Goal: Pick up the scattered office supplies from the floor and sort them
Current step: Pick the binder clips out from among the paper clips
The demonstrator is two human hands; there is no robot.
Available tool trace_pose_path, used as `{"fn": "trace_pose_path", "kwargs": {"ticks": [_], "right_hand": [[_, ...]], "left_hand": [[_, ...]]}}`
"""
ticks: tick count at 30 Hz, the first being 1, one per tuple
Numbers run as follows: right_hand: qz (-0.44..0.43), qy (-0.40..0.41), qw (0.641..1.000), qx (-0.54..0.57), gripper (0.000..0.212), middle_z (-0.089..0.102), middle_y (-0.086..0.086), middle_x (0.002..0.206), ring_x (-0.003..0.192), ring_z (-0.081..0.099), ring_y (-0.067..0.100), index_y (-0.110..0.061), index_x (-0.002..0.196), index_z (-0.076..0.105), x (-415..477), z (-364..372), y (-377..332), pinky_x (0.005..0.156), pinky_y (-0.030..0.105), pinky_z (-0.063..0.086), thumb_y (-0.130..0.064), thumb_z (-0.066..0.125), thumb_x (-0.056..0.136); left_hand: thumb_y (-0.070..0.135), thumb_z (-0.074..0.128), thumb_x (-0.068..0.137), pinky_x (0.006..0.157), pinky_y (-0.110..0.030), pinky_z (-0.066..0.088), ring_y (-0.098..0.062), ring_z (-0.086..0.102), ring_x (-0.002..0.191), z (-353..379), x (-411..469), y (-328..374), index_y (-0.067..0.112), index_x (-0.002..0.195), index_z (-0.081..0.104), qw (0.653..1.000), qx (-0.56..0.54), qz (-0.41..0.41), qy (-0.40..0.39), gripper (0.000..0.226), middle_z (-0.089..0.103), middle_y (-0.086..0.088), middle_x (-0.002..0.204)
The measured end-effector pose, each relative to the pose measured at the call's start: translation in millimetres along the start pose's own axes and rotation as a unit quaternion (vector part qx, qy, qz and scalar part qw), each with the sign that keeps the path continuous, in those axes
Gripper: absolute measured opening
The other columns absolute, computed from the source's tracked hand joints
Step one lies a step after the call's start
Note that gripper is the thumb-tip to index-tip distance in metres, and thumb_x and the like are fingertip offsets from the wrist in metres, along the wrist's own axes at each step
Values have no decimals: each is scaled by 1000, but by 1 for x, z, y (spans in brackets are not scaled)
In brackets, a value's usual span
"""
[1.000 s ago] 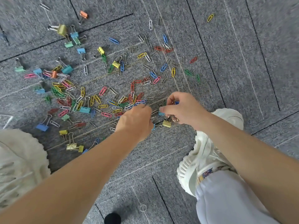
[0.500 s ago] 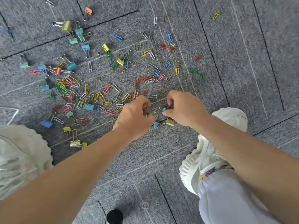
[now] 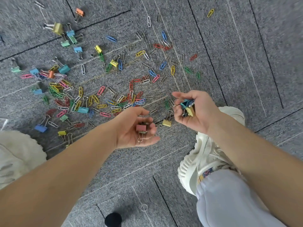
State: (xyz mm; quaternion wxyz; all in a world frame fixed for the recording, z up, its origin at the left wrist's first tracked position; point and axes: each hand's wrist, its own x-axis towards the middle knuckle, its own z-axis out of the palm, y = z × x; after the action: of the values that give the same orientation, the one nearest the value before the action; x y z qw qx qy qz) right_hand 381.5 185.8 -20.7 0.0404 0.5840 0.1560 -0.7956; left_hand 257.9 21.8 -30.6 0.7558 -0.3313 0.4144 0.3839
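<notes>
**Two cupped hands holding binder clips above a carpet strewn with clips**

From my remote view, both hands were turned palm up over the grey carpet (image 3: 246, 63). The left hand (image 3: 127, 133), just at 7 o'clock of centre, was loosely cupped, its fingers half curled round a single pink binder clip (image 3: 141, 128) that lay in the palm. The right hand (image 3: 201, 117), at 3 o'clock, was curled more tightly round a bundle of binder clips (image 3: 187, 107), teal and yellow among them; I could not count them.

A yellow binder clip (image 3: 166, 122) lay on the carpet between the two hands, touching neither. Coloured paper clips (image 3: 101, 106) were scattered from 9 to 12 o'clock, and more loose binder clips (image 3: 57, 27) lay far out at 10 o'clock. A white shoe (image 3: 205, 153) stood at 4 o'clock.

I judged the step to be gathering binder clips only. To do it well, I thought the pink clip should be tipped into the right hand's bundle, which would free the left hand for picking. The right hand needed to stay level, since the wire handles could snag and spill. The nearby yellow clip looked like the easiest next pick.
</notes>
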Motion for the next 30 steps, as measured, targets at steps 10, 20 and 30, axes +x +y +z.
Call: {"fn": "trace_pose_path", "kwargs": {"ticks": [10,20,30], "right_hand": [[35,-63,993,92,29,54,11,77,77,53,28,3,80,70,-2,0,-3,56,30,52,-17,49,80],[57,-160,981,98,33,61,21,97,80,61,27,0,82,69,-6,7,-2,57,26,52,-21,44,84],[3,-135,991,-15,19,56,1,79,79,63,20,-13,86,61,-9,5,-10,49,22,48,-22,48,96]], "left_hand": [[14,55,98,45,-17,47,-12,52,57,0,4,-6,2,100,57,997,75,-1,30,13,63,-17,88],[30,57,97,44,-20,36,-12,49,54,6,0,-11,8,91,59,957,274,4,92,23,51,-3,69],[58,65,86,76,-35,51,-21,63,88,13,7,-19,37,111,58,588,714,255,283,34,62,4,104]]}}
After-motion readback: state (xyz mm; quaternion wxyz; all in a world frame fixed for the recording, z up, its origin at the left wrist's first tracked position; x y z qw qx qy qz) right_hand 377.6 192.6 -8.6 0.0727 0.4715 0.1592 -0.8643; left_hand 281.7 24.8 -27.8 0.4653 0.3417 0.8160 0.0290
